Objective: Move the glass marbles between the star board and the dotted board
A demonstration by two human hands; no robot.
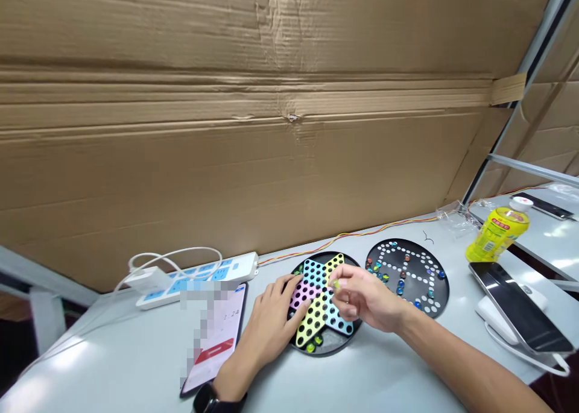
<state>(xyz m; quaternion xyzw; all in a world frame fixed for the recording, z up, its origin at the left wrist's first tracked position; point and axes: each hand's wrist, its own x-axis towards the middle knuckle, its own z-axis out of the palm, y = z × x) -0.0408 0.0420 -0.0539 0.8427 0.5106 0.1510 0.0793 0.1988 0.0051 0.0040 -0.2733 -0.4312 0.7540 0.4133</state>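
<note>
A round black Chinese-checkers board (pixel 322 298) with a star of pink, blue, yellow and green holes lies on the white table. My left hand (pixel 271 325) rests flat on the board's left edge, fingers spread. Over the star hovers my right hand (pixel 362 297), fingers pinched on a small yellowish marble (pixel 335 285). A few green and yellow marbles sit at the board's rim (pixel 314 342). To the right lies a second round black board (pixel 407 274) with white dots and several coloured marbles.
A phone (pixel 217 340) lies left of my left hand, with a white power strip (pixel 194 277) and cables behind it. To the right stand a yellow drink bottle (pixel 497 231) and a tablet (pixel 520 307). A cardboard wall (pixel 253 129) backs the table.
</note>
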